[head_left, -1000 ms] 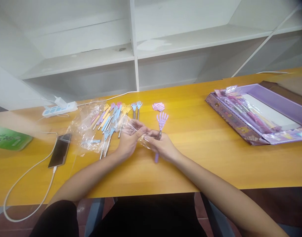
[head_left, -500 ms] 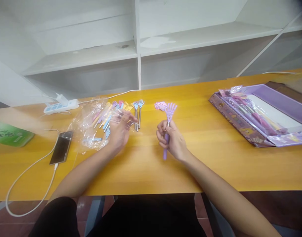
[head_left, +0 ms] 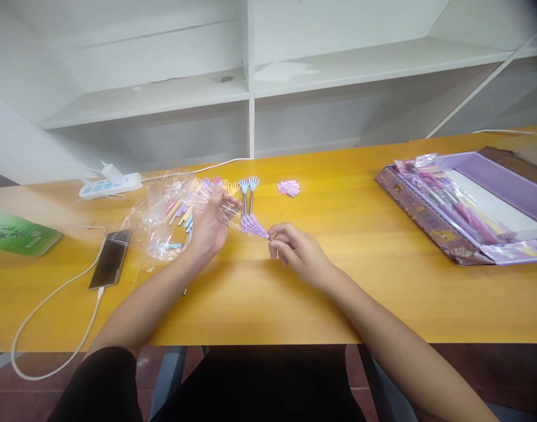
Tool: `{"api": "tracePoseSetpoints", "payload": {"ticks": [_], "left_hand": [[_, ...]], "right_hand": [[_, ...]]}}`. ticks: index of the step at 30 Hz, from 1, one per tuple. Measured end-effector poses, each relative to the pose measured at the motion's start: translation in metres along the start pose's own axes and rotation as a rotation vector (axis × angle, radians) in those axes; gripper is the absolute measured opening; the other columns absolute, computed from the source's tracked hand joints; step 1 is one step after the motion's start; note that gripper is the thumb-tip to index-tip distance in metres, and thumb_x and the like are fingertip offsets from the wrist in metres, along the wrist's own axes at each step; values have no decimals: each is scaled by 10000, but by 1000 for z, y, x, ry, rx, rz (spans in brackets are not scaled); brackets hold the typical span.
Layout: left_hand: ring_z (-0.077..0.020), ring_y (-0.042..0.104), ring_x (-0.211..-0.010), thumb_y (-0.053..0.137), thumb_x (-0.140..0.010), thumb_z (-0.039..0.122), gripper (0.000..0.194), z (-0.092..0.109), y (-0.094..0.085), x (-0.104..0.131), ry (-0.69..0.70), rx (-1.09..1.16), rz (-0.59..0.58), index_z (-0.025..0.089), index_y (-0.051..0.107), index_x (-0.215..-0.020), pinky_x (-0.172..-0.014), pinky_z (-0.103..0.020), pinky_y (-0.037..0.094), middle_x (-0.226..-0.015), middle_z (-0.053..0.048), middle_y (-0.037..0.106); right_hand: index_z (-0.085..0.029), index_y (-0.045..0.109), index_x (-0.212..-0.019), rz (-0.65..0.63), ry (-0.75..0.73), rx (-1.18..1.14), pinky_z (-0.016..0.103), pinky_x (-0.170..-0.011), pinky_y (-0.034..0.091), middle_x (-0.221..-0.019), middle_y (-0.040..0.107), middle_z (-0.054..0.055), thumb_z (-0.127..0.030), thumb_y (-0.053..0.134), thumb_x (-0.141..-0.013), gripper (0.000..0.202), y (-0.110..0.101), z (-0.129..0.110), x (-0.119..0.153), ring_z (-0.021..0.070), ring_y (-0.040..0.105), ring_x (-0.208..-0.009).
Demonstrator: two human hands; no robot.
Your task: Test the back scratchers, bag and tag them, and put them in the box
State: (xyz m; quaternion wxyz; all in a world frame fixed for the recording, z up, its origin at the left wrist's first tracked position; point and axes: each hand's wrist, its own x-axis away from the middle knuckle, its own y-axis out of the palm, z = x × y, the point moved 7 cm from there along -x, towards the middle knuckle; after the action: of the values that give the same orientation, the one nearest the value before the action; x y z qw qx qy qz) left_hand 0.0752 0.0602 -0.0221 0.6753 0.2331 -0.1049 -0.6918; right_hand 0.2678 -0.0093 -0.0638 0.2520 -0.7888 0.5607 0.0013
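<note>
My right hand [head_left: 301, 255] grips a purple hand-shaped back scratcher [head_left: 253, 225] near the neck, its head pointing left. Its handle is hidden by my fingers. In my left hand [head_left: 211, 225] a clear plastic sleeve [head_left: 230, 218] is pinched, and the scratcher's head meets the sleeve's right end; I cannot tell how far inside it is. Beyond my left hand, two blue back scratchers [head_left: 248, 190] lie side by side. Left of them, several more in yellow, pink, purple and blue lie on a crumpled clear bag [head_left: 158, 205], partly covered by my hand.
Small pink cards [head_left: 288, 187] lie at the back centre. At right stands an open purple box [head_left: 426, 214] with wrapped items. A phone [head_left: 110, 259] on a white cable, a power strip [head_left: 110, 186] and a green package [head_left: 22, 232] are at left. White shelving [head_left: 251, 126] rises behind.
My right hand has tilted the purple back scratcher from upright to pointing left, bringing its head to the clear sleeve. My left hand stays nearly in place.
</note>
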Motion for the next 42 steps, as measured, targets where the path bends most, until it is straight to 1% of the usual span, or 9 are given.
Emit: {"api": "tracePoseSetpoints", "payload": {"ticks": [3, 8, 11, 17, 22, 28, 32, 37, 42], "left_hand": [[-125, 686, -803, 844, -833, 505, 365, 1, 2, 2, 0, 13, 4, 227, 608, -858, -838, -304, 599, -811, 33, 636], [-121, 668, -795, 859, -818, 502, 378, -2, 6, 7, -19, 26, 1, 220, 607, -842, -837, -306, 598, -817, 30, 627], [-129, 682, -792, 847, -831, 511, 382, -8, 8, 11, -53, 9, 0, 217, 603, -833, -837, -310, 602, -801, 27, 630], [-144, 701, -815, 800, -861, 577, 405, -16, 16, 19, -155, 65, 3, 216, 615, -854, -896, -355, 629, -820, 16, 641], [-152, 700, -832, 756, -908, 561, 368, -28, 26, 30, -170, 82, -97, 220, 618, -891, -904, -370, 622, -834, 15, 619], [-132, 651, -771, 733, -946, 505, 322, -44, 26, 39, -208, 142, -88, 214, 607, -893, -869, -349, 610, -806, 16, 588], [-112, 606, -726, 713, -963, 511, 325, -30, 16, 23, -169, 176, -39, 223, 589, -877, -816, -299, 597, -766, 27, 544], [-89, 589, -716, 694, -991, 461, 298, -6, 0, 0, -110, 231, 71, 223, 579, -852, -783, -233, 557, -739, 33, 555], [-97, 629, -752, 704, -987, 441, 300, -11, -2, 0, -128, 233, 113, 204, 594, -839, -837, -262, 549, -752, 30, 597]], "right_hand": [[-255, 498, -1070, -55, 69, -118, 252, -596, 429, -743, 682, -39, -420, 462, -1093, 170, 7, 3, 0, 113, 533, -545], [-257, 475, -1062, -105, 107, -178, 250, -551, 400, -737, 679, -47, -440, 465, -1089, 185, 15, 4, -1, 101, 472, -484], [-265, 444, -1062, -89, 124, -203, 250, -542, 392, -732, 682, -50, -470, 492, -1077, 211, 17, 7, -1, 104, 466, -481], [-277, 353, -956, -37, 142, -249, 241, -515, 379, -739, 693, -38, -492, 521, -1061, 292, 19, 10, 1, 100, 459, -474], [-284, 309, -942, -2, 138, -286, 230, -491, 366, -741, 687, -48, -491, 529, -1058, 324, 19, 14, 2, 91, 462, -451], [-287, 303, -994, -15, 177, -314, 228, -489, 390, -750, 691, -52, -525, 543, -1048, 342, 25, 18, 3, 99, 504, -458], [-284, 306, -1036, -73, 178, -320, 238, -532, 408, -799, 640, -60, -510, 575, -1036, 351, 31, 15, 3, 102, 521, -529], [-272, 347, -1004, -52, 159, -197, 258, -596, 383, -717, 498, -80, -439, 504, -1071, 239, 29, 16, 3, 125, 450, -610], [-263, 386, -962, -25, 141, -159, 273, -611, 351, -783, 462, -50, -435, 520, -1057, 237, 24, 11, 3, 133, 414, -652]]}}
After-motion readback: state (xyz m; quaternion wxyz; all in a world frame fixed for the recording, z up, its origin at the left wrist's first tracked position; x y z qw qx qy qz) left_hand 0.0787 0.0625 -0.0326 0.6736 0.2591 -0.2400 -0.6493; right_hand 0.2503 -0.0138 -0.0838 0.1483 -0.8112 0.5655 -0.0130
